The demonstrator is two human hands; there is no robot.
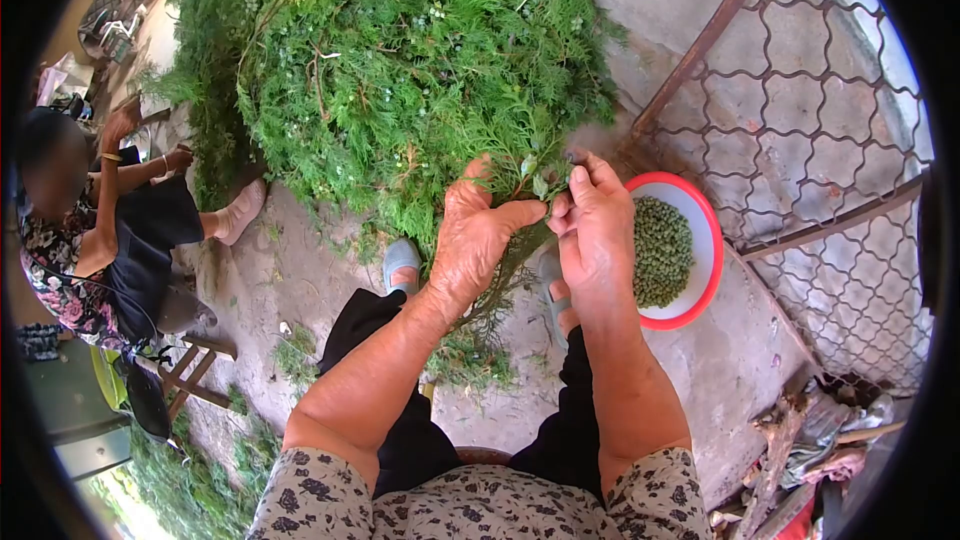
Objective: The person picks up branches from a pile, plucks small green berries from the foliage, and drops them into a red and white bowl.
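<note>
My left hand [470, 230] is closed on a leafy conifer sprig [528, 175], whose tip carries small green cones beside my fingers. Dark feathery stems hang below that hand. My right hand [597, 240] is pinched together just right of the sprig, its fingertips close to the cones; what lies between them is too small to make out. Right beside this hand, a white bowl with a red rim [715, 260] holds a heap of small green cones [662, 250]. Beyond both hands rises a large pile of green conifer branches [400, 70], dotted with pale cones.
A person [90, 230] sits at the left, near the pile, with a wooden stool [190, 375] close by. A rusty wire-mesh panel [800, 120] leans along the right. Sticks and scraps [790, 450] lie at the lower right. Loose greenery [470, 360] is scattered on the concrete floor.
</note>
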